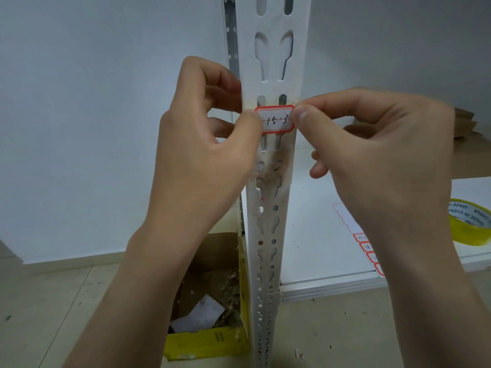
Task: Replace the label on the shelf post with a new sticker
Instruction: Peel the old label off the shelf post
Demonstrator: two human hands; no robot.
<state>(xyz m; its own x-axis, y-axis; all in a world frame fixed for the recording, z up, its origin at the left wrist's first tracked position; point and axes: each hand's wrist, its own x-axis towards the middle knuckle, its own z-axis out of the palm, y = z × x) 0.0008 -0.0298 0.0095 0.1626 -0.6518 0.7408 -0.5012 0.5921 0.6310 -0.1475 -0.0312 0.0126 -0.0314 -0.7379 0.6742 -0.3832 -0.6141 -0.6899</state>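
The left hand (204, 147) pins the left edge of the sticker (275, 119) to the post (273, 83) with its thumb, fingers curled behind. The right hand (377, 147) pinches the right edge, seemingly between thumb and forefinger.

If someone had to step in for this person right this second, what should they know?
Left hand: thumb pins the new sticker by its left edge to the post.
Right hand: pinches the sticker's right edge.
Done: the old label seems to be off, with residue just below, and the sticker is in place.
Left: press it flat and let go.
The sticker sheet lies on the shelf.
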